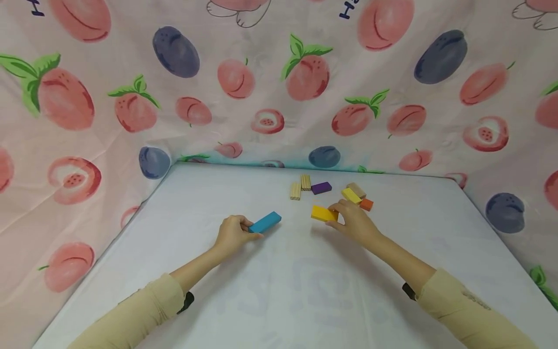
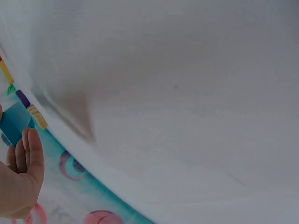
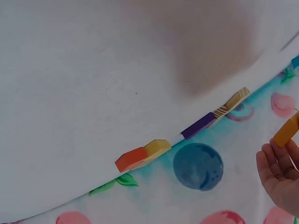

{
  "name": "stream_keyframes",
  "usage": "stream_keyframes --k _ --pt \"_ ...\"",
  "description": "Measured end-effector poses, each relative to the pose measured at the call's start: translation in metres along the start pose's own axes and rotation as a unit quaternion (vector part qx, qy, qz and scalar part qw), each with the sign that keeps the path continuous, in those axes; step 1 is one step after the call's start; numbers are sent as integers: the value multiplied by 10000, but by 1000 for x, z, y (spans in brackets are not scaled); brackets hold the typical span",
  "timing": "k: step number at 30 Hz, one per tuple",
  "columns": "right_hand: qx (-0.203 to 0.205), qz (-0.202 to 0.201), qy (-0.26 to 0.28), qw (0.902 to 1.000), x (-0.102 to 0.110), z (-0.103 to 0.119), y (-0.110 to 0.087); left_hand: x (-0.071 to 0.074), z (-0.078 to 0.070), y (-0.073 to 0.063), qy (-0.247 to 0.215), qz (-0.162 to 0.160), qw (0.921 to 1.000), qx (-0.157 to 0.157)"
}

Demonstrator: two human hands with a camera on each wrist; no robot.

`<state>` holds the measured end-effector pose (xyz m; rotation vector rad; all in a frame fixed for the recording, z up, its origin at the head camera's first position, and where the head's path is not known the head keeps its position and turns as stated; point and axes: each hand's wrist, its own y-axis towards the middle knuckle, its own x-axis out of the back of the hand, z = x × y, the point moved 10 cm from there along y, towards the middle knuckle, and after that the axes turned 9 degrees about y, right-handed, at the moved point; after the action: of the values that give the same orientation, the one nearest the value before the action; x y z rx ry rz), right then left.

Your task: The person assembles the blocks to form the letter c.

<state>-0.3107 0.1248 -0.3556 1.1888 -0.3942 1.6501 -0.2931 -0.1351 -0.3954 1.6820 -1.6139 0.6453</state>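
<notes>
My left hand point(image 1: 233, 235) pinches one end of a blue wooden block point(image 1: 266, 222), its free end pointing up and right in the head view. The same blue block point(image 2: 17, 122) shows at the left edge of the left wrist view, above the fingers. Over on the right, my right hand point(image 1: 355, 222) holds an orange-yellow block point(image 1: 322, 214) between thumb and fingers, with a shadow on the table below. In the right wrist view that yellow block point(image 3: 286, 131) is partly cut off by the frame. A gap of bare table separates the two held blocks.
Behind the hands lie two plain striped wood blocks point(image 1: 295, 191) and a purple block point(image 1: 321, 188). Beyond the right hand, a yellow block point(image 1: 350, 196), a tan block point(image 1: 357, 189) and an orange block point(image 1: 366, 204) sit close together. A fruit-print cloth point(image 1: 261, 92) rises behind the white table point(image 1: 287, 300).
</notes>
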Motion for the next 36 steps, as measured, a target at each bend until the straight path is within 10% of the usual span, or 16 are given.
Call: stream_keyframes --k 14,36 --pt "-79 83 37 9999 -3 9 -10 -11 5 -6 281 263 9990 222" --pt "124 119 51 9998 -13 9 -17 -62 -22 3 1179 1895 9704 -926"
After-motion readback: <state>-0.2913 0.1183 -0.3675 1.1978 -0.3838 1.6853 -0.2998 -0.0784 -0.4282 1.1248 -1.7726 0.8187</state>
